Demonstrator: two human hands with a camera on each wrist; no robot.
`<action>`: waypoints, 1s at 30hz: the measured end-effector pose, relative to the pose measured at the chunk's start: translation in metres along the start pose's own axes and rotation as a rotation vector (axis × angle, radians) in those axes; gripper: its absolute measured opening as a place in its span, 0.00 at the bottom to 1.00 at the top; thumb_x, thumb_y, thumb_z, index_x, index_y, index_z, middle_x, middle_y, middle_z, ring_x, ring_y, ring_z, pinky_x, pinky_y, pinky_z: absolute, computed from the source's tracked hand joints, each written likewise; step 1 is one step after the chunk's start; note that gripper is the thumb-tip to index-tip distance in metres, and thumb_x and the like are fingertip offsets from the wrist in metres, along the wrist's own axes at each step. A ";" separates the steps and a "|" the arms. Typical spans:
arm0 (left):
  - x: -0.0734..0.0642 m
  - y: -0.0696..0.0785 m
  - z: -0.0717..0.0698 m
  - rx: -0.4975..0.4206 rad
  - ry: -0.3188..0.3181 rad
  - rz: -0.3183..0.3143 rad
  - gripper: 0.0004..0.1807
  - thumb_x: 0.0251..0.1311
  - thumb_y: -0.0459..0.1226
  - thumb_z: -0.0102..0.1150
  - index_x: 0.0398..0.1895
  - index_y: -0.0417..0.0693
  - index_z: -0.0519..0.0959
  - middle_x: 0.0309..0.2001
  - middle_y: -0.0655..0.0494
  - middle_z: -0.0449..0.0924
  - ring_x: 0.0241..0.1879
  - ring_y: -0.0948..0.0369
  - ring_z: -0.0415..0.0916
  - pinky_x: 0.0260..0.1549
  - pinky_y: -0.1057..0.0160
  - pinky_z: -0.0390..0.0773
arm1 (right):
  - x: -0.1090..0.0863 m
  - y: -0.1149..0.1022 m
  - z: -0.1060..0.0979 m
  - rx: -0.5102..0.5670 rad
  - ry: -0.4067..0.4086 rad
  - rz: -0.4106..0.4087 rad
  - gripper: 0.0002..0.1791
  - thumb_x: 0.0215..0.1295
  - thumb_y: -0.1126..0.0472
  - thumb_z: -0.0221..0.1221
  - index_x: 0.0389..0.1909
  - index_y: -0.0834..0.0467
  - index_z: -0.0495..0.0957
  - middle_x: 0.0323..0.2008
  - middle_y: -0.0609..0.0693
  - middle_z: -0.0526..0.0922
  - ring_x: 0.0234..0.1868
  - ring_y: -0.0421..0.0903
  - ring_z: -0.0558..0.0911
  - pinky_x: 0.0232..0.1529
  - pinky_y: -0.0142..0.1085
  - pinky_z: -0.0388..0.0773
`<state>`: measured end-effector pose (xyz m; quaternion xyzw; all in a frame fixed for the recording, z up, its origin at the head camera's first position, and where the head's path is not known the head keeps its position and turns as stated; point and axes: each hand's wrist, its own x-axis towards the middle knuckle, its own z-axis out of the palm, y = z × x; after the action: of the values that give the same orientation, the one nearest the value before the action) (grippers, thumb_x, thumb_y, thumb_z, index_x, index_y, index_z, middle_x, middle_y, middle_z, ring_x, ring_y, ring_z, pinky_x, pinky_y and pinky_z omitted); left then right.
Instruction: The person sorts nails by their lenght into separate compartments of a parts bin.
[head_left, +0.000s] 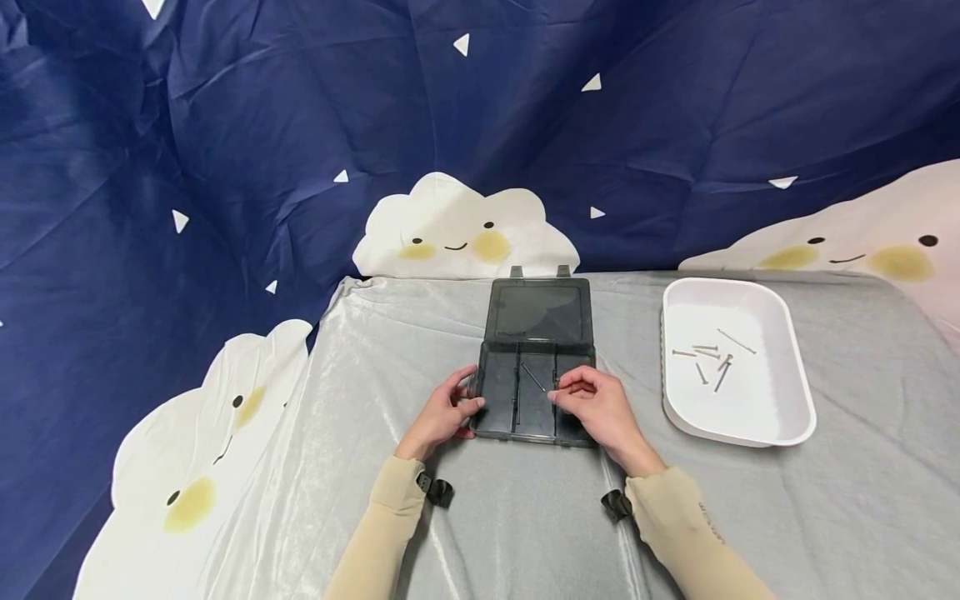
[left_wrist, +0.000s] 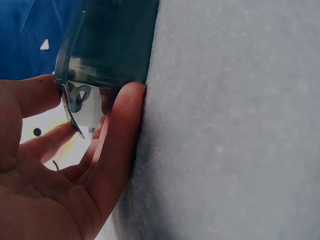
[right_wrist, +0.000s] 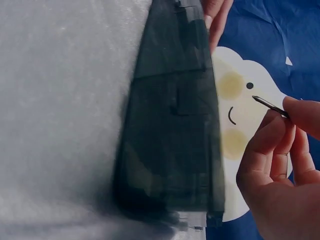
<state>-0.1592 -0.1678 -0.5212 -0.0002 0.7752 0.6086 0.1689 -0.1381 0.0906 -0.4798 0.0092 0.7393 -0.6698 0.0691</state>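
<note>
A dark, see-through compartment box lies on the cloth with its lid raised at the back. My left hand holds the box by its left side, and the left wrist view shows the thumb and fingers around that end wall. Between thumb and fingertips my right hand pinches a thin metal nail. Its point faces away from the fingers in the right wrist view. In the head view the nail overlaps the middle compartment, while the hand covers part of the right one.
To the right stands a white tray with several loose nails lying in it. Grey cloth covers the table. A blue curtain with clouds hangs behind the table's back edge.
</note>
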 end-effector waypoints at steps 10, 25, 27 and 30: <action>0.000 0.002 0.001 -0.015 0.000 0.001 0.37 0.62 0.30 0.59 0.74 0.50 0.58 0.47 0.40 0.73 0.30 0.58 0.70 0.19 0.49 0.86 | 0.006 0.009 0.006 -0.071 0.002 0.028 0.13 0.53 0.68 0.68 0.37 0.69 0.78 0.26 0.49 0.82 0.25 0.34 0.78 0.25 0.25 0.76; -0.002 0.002 0.000 0.004 0.004 -0.017 0.35 0.62 0.31 0.60 0.71 0.56 0.63 0.45 0.46 0.73 0.29 0.60 0.68 0.18 0.56 0.86 | 0.005 0.011 0.012 -0.246 0.032 0.037 0.11 0.53 0.65 0.69 0.35 0.63 0.79 0.28 0.52 0.84 0.26 0.36 0.80 0.28 0.25 0.79; -0.002 0.002 0.000 0.003 0.005 -0.017 0.35 0.61 0.31 0.60 0.71 0.56 0.63 0.45 0.46 0.73 0.29 0.60 0.68 0.17 0.57 0.86 | 0.005 0.011 0.013 -0.280 0.033 0.025 0.10 0.53 0.65 0.69 0.35 0.63 0.79 0.28 0.51 0.84 0.25 0.36 0.80 0.29 0.25 0.79; -0.002 0.002 0.000 0.000 0.007 -0.015 0.35 0.61 0.31 0.60 0.71 0.56 0.63 0.45 0.47 0.73 0.29 0.60 0.68 0.17 0.57 0.86 | 0.006 0.012 0.014 -0.319 0.041 -0.004 0.10 0.53 0.65 0.69 0.34 0.62 0.79 0.27 0.50 0.84 0.25 0.36 0.80 0.29 0.25 0.79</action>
<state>-0.1579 -0.1677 -0.5188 -0.0082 0.7758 0.6073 0.1710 -0.1411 0.0774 -0.4936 0.0104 0.8375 -0.5438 0.0529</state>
